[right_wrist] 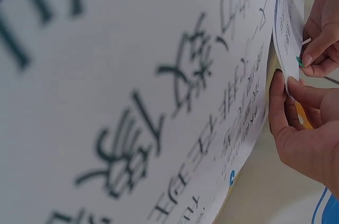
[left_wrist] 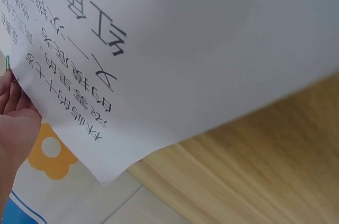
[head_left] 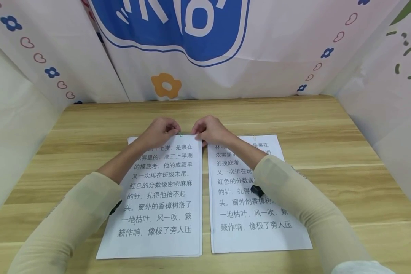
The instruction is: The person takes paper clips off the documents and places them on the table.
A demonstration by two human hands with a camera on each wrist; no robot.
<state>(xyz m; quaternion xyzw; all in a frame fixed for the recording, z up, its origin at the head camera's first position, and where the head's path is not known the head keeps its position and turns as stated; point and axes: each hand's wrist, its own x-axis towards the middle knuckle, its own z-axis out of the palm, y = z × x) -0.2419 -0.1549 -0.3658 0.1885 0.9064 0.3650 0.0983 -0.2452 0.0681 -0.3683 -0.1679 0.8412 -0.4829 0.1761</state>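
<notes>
A: How do the hands stand?

B: Both are narrow. The left hand (head_left: pixel 159 131) pinches a green paper clip (head_left: pixel 181 134) at the top edge of the left paper stack (head_left: pixel 159 198). The right hand (head_left: pixel 210 129) pinches that same stack at its top right corner — just beside the clip, the two hands near each other but apart.

A: And the stack itself, where does it lie?

B: Printed side up, around the middle of the wooden worktop (head_left: pixel 328 152), well short of the far edge and nearer the left edge than its neighbour.

A: So there are two stacks?

B: Two. The right paper stack (head_left: pixel 243 205) lies just beside the first, a strip of wood between them, on the side towards the worktop's right edge. The right forearm crosses over it.

A: Any more clips?

B: One more, so two in view: a second clip (head_left: pixel 254 137) sits on the top edge of the right stack. It looks pale from the head and blue from the right wrist — I cannot tell its true colour.

A: Further out?

B: Two beige sleeves (head_left: pixel 305 201). Past the worktop's far edge hangs white cloth (head_left: pixel 277 64) with one orange flower (head_left: pixel 174 87) and a blue patch (head_left: pixel 164 38).
</notes>
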